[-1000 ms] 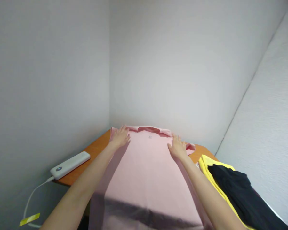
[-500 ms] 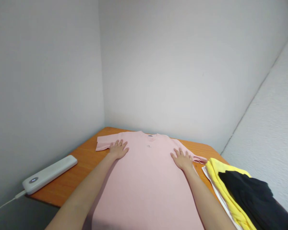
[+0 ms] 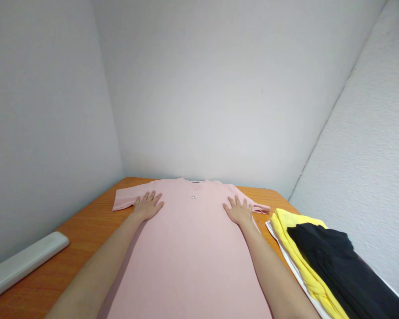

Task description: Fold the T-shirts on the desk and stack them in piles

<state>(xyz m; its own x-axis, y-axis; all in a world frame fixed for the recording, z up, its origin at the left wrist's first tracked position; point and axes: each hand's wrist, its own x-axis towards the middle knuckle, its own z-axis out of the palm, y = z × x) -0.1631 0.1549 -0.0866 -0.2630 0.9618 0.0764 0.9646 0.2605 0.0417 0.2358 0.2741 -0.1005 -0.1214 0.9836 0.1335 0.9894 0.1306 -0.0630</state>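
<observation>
A pink short-sleeved shirt (image 3: 193, 248) lies spread flat, its neckline toward the back wall and a small shiny emblem on the chest. My left hand (image 3: 147, 206) rests palm down with fingers spread on its left side, just below the left sleeve. On the opposite side my right hand (image 3: 238, 210) lies flat near the right sleeve, fingers apart. Neither hand grips the cloth. The right sleeve looks slightly bunched at its end. The shirt's lower end runs out of view at the bottom.
A wooden table (image 3: 89, 221) carries the shirt. At the right sits a stack of folded clothes, with a black garment (image 3: 335, 252) over a yellow one (image 3: 294, 232) and a white one at the edge. A long white device (image 3: 29, 257) lies at the left. Walls stand close behind.
The view has turned a little to the right, so everything sits further left and the white device is partly cut off. Both hands remain flat on the shirt in about the same places.
</observation>
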